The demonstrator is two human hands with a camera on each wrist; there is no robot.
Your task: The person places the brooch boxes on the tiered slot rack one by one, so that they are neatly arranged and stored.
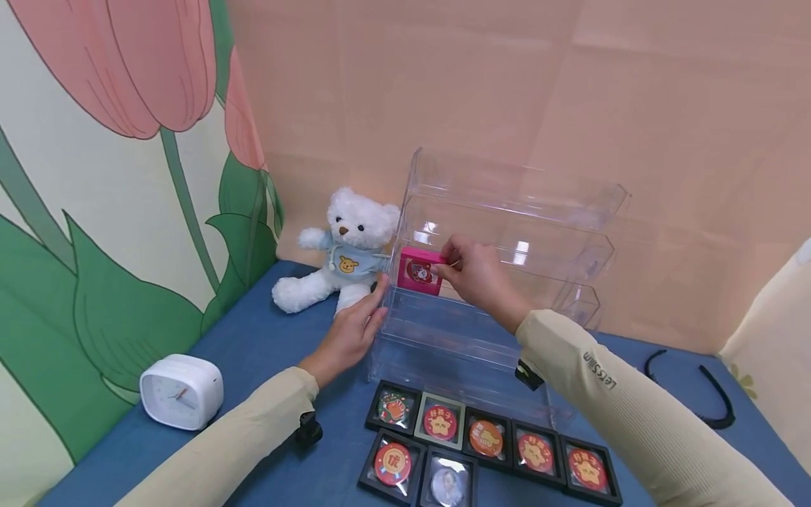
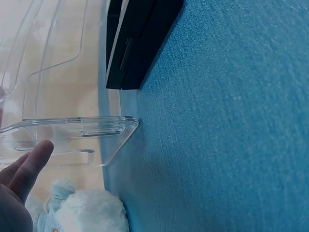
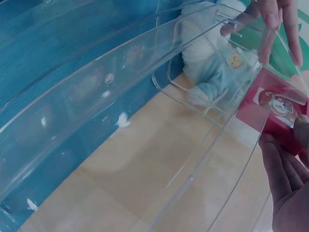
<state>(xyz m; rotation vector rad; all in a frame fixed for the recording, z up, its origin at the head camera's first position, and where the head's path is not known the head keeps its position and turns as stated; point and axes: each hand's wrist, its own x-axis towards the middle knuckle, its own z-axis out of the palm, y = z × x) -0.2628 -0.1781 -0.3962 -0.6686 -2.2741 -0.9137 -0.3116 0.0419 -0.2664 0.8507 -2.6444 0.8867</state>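
Note:
In the head view my right hand [image 1: 478, 278] pinches a pink square display case [image 1: 412, 287] by its right edge. The case has a round cartoon badge in its window and sits at the left end of a tier of the clear stepped acrylic rack [image 1: 443, 345]. Thumb and fingers grip the same case [image 3: 277, 130] from both sides in the right wrist view. My left hand [image 1: 351, 331] rests with extended fingers against the rack's left side panel. In the left wrist view, a fingertip of that hand [image 2: 30, 169] overlaps the panel [image 2: 72, 126].
A white teddy bear [image 1: 357, 232] in a light blue top sits left of the rack. In front lie several framed round badges, including a green-framed one [image 1: 440, 421]. A white clock [image 1: 184, 391] stands at left. A black curved band [image 1: 722, 415] lies at right.

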